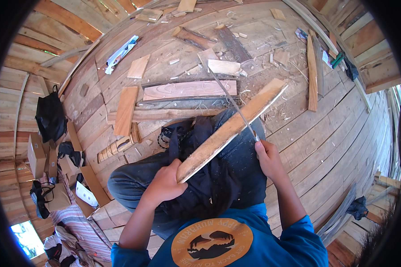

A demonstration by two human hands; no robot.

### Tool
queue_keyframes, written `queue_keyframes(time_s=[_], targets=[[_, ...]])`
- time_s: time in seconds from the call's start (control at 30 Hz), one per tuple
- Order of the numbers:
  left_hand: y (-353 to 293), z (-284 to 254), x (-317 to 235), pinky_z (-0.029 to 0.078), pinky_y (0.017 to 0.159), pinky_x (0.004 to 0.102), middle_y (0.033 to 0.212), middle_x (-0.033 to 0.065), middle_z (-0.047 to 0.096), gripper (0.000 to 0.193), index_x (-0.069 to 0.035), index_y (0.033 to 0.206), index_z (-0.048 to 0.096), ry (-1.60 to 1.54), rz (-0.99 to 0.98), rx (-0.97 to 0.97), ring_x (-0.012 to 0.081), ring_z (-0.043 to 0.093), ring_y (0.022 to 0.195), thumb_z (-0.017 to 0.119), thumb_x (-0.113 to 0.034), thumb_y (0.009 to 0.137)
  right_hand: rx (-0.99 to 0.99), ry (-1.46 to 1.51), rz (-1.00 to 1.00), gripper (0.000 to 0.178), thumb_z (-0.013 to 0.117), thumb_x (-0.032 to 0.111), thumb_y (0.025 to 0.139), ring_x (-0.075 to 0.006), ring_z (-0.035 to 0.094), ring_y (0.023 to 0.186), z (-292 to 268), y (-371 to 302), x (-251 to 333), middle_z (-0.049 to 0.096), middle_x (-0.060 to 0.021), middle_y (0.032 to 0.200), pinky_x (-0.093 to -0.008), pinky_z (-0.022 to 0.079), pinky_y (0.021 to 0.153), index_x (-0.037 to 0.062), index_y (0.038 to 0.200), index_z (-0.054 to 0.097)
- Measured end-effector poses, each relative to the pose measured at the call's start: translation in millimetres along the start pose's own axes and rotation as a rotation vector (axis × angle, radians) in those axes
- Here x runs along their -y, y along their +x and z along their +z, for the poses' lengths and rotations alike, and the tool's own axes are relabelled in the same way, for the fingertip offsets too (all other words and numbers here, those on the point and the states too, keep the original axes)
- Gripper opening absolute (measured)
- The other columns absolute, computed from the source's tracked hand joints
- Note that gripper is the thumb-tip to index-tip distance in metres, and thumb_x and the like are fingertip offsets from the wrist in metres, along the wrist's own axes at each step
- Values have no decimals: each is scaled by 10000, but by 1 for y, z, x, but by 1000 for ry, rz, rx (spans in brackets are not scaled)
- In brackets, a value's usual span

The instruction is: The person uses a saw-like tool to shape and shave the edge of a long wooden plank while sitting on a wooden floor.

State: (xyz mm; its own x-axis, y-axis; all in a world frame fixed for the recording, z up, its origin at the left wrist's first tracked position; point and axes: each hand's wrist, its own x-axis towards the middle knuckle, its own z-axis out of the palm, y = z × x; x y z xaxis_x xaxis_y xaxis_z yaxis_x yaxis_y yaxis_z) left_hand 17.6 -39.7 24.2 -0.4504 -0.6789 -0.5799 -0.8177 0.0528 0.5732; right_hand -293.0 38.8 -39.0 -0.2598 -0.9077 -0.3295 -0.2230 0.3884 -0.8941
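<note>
My left hand [166, 182] is closed round the near end of a long wooden board [231, 129], which slants up and away to the right across my lap. My right hand [271, 159] grips a machete by its handle, which the fingers mostly hide. The long, narrow machete blade [227, 94] points up to the left and crosses over the board near its middle. Whether its edge touches the wood I cannot tell. Dark cloth and straps [196, 138] are bunched on my lap under the board.
Ahead on the plank floor lie a flat board [189, 90], a short board [126, 111], split logs [234, 43] and shavings. A carved wooden piece [119, 148] is by my left knee. Cardboard boxes [93, 184] and a black bag [51, 116] stand left. Long strips [312, 73] lie at right.
</note>
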Motion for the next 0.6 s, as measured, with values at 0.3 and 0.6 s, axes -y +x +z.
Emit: queue_keyframes(time_s=[0.3,0.6], targets=[[17,-8,8,424,959,505,1209,321,555,428,31,1032,489,168,50,-244,471,535,1136,678,-75,663,-2,17,17,456,522,357,1004,-92,389,620,0,3,3,407,-24,600,-331,350,545,-44,788,552],[46,-22,7,468,899,470,1051,329,610,594,40,1216,466,91,-62,67,450,591,1069,668,-71,669,-12,44,16,459,514,356,1009,-89,403,632,-1,4,-1,422,-7,613,-318,356,558,-45,792,561]])
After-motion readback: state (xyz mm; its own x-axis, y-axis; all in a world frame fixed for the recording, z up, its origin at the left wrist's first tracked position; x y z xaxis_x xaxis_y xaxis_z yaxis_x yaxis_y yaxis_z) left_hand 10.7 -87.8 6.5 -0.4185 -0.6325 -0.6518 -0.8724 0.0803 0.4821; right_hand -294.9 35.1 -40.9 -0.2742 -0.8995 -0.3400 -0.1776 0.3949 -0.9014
